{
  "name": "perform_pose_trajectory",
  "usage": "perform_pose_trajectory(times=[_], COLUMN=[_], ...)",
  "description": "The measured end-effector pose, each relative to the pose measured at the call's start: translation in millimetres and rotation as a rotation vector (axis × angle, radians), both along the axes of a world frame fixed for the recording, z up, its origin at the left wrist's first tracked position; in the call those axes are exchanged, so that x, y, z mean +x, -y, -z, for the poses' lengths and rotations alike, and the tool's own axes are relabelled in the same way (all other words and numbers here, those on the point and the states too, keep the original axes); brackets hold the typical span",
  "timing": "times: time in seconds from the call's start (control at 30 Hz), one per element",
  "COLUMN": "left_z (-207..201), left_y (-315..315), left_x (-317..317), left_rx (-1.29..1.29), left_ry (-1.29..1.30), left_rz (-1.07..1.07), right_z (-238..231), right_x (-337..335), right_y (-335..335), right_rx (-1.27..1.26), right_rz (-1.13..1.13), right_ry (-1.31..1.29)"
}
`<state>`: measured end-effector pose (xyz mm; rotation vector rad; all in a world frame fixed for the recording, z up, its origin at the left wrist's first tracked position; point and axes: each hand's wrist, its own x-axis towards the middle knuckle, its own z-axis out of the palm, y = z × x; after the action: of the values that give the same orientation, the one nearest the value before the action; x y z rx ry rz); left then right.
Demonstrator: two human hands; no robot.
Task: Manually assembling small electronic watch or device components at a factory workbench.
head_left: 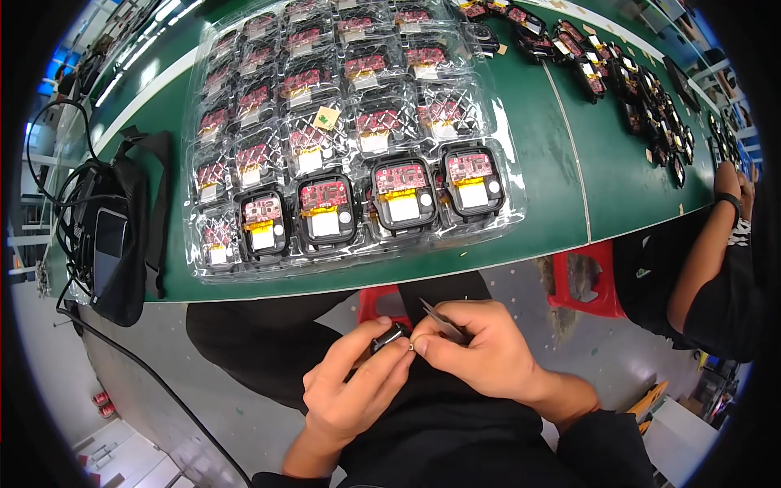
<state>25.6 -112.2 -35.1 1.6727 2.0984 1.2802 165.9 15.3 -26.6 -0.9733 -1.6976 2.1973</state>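
Observation:
Above my lap, below the table edge, my left hand (pixel 354 381) grips a small black casing part (pixel 390 336) between thumb and fingers. My right hand (pixel 480 346) is closed around metal tweezers (pixel 444 322), whose tips point up and to the left. Its thumb and forefinger also meet at a tiny pale piece (pixel 412 346) beside the black part; what that piece is cannot be made out. Beyond my hands lies a clear plastic tray (pixel 506 203). Several black square housings (pixel 403 193) with red circuit boards sit in its near row.
The tray rests on a green table (pixel 561 163). A black bag (pixel 130 220) with cables stands at the left. Many black units (pixel 590 73) lie along the far right. A co-worker's arm (pixel 708 244) reaches in at the right, near a red stool (pixel 586 281).

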Motion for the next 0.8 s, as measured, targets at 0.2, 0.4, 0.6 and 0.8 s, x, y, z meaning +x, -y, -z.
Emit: perform_pose_trajectory(times=[0.2,0.4,0.6,0.8], left_z=[5,3,8,12], left_y=[0,0,-2,-1], left_x=[1,2,5,12], left_rx=[0.039,0.012,0.046,0.071], left_ry=[-0.110,-0.183,-0.163,-0.118], left_rz=[0.010,0.018,0.038,-0.024], right_z=[0,-4,-1,-1], right_x=[1,-2,2,4], right_y=[-2,-2,1,2], right_rx=[0.118,0.084,0.056,0.048], right_rz=[-0.035,-0.002,0.035,0.019], right_ry=[0.045,0.063,0.077,0.075])
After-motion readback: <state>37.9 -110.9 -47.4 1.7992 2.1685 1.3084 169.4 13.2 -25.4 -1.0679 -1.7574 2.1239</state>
